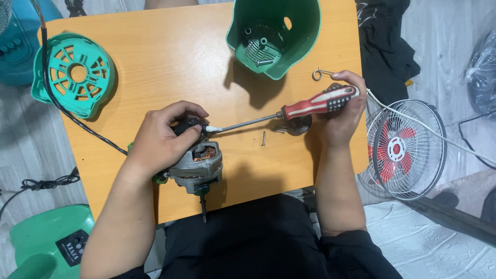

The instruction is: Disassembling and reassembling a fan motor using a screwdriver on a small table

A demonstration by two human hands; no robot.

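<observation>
Grey cast metal and coppery windings make up the fan motor (196, 164), a squat round body that stands at the near edge of the orange, smooth worktop (170, 67), with a thin shaft sticking out below it toward the person. The left hand (160, 137) lies over the motor's top left, its grip clenched around the black part there. The right hand (341, 111), well to the right of the motor, has its grip wrapped round the ribbed red, white and black handle of a screwdriver (289, 109); the slim steel shank slants down and left, and its tip meets the motor's top just beside the left fingers. Loose screws (263, 138) and a small round metal part (298, 125) lie on the worktop right of the motor, under the shank. Beyond the motor stands a deep green plastic housing (276, 33); far to its left lies a teal slotted cover (72, 72), crossed by a black cable (82, 126).
</observation>
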